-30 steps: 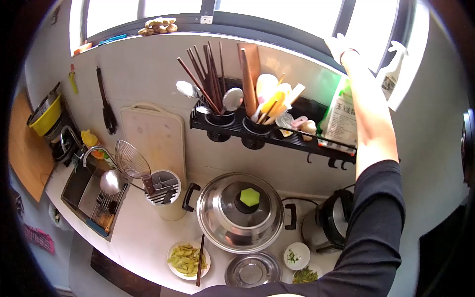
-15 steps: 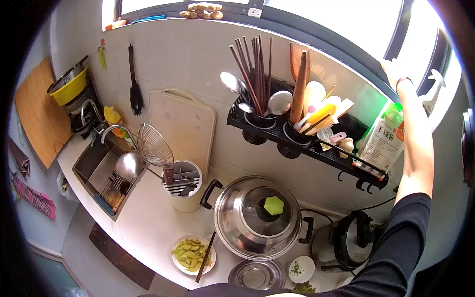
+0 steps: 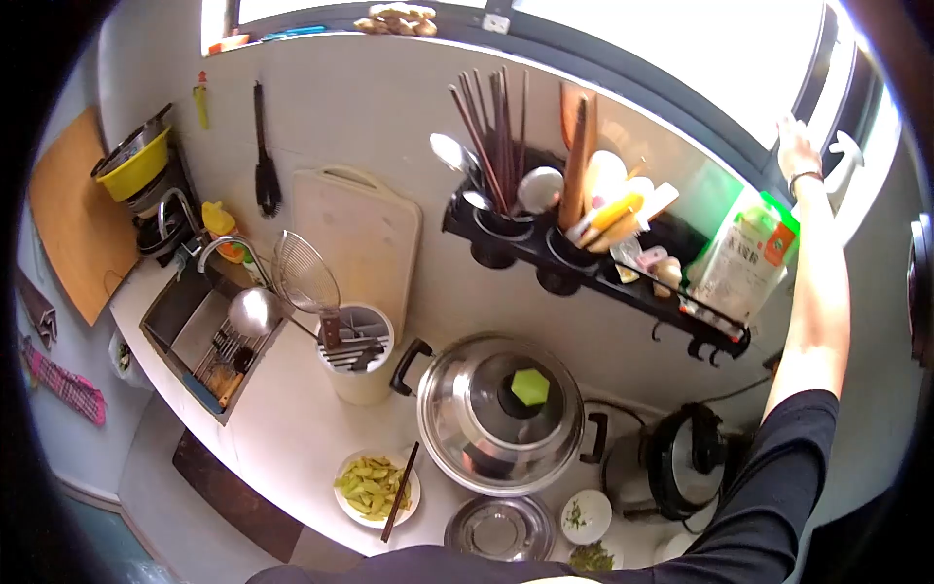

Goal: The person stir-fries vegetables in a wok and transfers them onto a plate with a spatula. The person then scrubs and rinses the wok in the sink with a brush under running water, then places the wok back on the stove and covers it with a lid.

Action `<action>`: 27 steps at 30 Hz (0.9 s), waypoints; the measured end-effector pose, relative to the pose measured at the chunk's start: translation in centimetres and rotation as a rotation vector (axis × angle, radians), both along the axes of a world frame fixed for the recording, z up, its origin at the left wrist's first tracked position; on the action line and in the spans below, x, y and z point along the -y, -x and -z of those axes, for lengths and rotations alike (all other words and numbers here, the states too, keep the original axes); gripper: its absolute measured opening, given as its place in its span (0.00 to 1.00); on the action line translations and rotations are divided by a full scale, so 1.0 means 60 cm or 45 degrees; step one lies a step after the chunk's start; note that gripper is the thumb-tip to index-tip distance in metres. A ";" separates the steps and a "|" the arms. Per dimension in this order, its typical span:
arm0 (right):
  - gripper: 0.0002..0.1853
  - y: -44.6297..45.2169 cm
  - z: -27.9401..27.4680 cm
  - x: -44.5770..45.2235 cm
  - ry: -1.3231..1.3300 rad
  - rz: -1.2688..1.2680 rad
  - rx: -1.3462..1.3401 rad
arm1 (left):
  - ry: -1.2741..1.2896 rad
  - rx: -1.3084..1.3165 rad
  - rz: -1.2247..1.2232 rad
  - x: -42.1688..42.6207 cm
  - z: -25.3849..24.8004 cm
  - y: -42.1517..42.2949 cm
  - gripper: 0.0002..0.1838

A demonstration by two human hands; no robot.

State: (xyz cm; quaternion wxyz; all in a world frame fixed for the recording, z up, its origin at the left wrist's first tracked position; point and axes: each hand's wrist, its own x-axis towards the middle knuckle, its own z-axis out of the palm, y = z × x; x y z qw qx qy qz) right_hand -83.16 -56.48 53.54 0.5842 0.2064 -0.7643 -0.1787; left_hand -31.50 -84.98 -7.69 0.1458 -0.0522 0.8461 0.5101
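My right arm stretches up the right side, and my right hand (image 3: 800, 156) is at the lower corner of the sliding window sash (image 3: 813, 83). Its fingers close on the sash edge, partly washed out by the bright light. Just below the wrist leans a white packet with a green top (image 3: 744, 258), standing at the end of the black wall rack (image 3: 623, 277). A white bottle nozzle (image 3: 846, 151) shows right beside the hand. My left hand is out of view.
On the counter are a lidded steel pot (image 3: 467, 428), an electric cooker (image 3: 691, 467), a steel lid (image 3: 501, 529), a plate of sliced green vegetable (image 3: 374, 487) with chopsticks (image 3: 401, 492), and small bowls (image 3: 587, 516). A sink (image 3: 180, 336) lies left; a chopping board (image 3: 355, 234) leans on the wall.
My right hand has moved a little to the right, and the window sash has slid right with it, narrowing the gap at that side. The view has shifted slightly.
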 end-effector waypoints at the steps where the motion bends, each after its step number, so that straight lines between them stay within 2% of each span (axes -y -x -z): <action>1: 0.16 -0.022 -0.019 0.013 0.285 -0.163 0.196 | -0.002 -0.011 0.005 -0.004 -0.002 -0.001 0.18; 2: 0.13 -0.037 -0.028 0.007 0.039 -0.127 0.011 | -0.005 -0.018 0.017 -0.010 -0.007 -0.005 0.17; 3: 0.14 -0.073 -0.025 0.012 -0.025 -0.339 -0.017 | -0.005 -0.028 0.027 -0.015 -0.013 -0.005 0.17; 4: 0.18 -0.125 -0.014 0.028 -0.050 -0.504 -0.089 | -0.005 -0.034 0.036 -0.023 -0.018 -0.006 0.17; 5: 0.18 -0.183 0.002 0.030 -0.019 -0.567 -0.152 | -0.002 -0.045 0.068 -0.037 -0.026 -0.009 0.17; 6: 0.17 -0.173 0.007 0.013 0.067 -0.547 -0.175 | -0.002 -0.055 0.086 -0.051 -0.032 -0.010 0.17; 7: 0.17 -0.228 0.026 0.031 -0.043 -0.732 -0.382 | -0.008 -0.063 0.108 -0.064 -0.039 -0.014 0.17; 8: 0.17 -0.342 0.066 0.051 0.040 -0.874 -0.188 | -0.007 -0.070 0.131 -0.079 -0.044 -0.021 0.17; 9: 0.16 -0.387 0.086 0.048 0.144 -0.886 -0.061 | -0.006 -0.078 0.158 -0.096 -0.049 -0.024 0.17; 11: 0.23 -0.466 0.128 0.030 0.082 -1.280 0.087 | -0.009 -0.086 0.207 -0.134 -0.056 -0.043 0.17; 14: 0.18 -0.611 0.217 -0.034 0.025 -1.541 0.275 | -0.012 -0.099 0.283 -0.199 -0.058 -0.075 0.17; 16: 0.15 -0.708 0.293 -0.093 0.004 -1.589 0.414 | -0.022 -0.103 0.357 -0.254 -0.051 -0.088 0.17; 20: 0.19 -0.858 0.440 -0.245 0.222 -1.353 0.674 | -0.054 -0.067 0.564 -0.388 -0.031 -0.115 0.16; 24: 0.31 -1.024 0.512 -0.460 0.490 -0.657 0.782 | -0.058 -0.030 0.767 -0.532 -0.016 -0.167 0.16; 26: 0.35 -1.117 0.519 -0.589 0.578 -0.389 0.612 | -0.058 -0.018 0.868 -0.601 -0.009 -0.203 0.16; 27: 0.36 -1.180 0.514 -0.650 0.575 -0.142 0.565 | -0.060 -0.009 0.910 -0.634 -0.006 -0.223 0.16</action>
